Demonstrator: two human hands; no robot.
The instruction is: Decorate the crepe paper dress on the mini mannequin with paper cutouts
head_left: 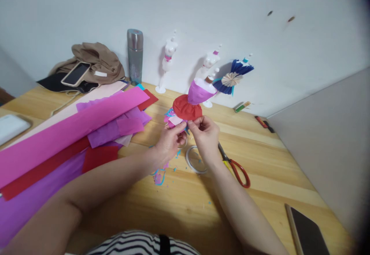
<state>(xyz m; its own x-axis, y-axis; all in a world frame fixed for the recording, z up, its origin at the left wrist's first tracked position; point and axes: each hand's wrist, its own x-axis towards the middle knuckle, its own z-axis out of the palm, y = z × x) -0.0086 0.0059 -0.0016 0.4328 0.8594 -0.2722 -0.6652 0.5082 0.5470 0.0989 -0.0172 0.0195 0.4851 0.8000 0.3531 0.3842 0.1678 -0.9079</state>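
My left hand (pixel 169 141) and my right hand (pixel 205 135) meet above the wooden table (pixel 187 208), both pinched on the lower edge of a paper-dressed mannequin (pixel 192 100). The mannequin is white, tilted away from me, with a purple crepe bodice and a red crepe skirt. Pale pink and blue paper scraps sit at its hem between my fingertips. A roll of clear tape (pixel 195 160) lies just under my right wrist. Red-handled scissors (pixel 235 166) lie to the right of that hand.
Sheets of pink, purple and red crepe paper (pixel 69 131) cover the left side. Two white mannequins (pixel 167 64), one with a blue paper fan (pixel 234 77), a steel flask (pixel 135 56), a brown bag with a phone (pixel 86 68), and a dark tablet (pixel 306 232) stand around.
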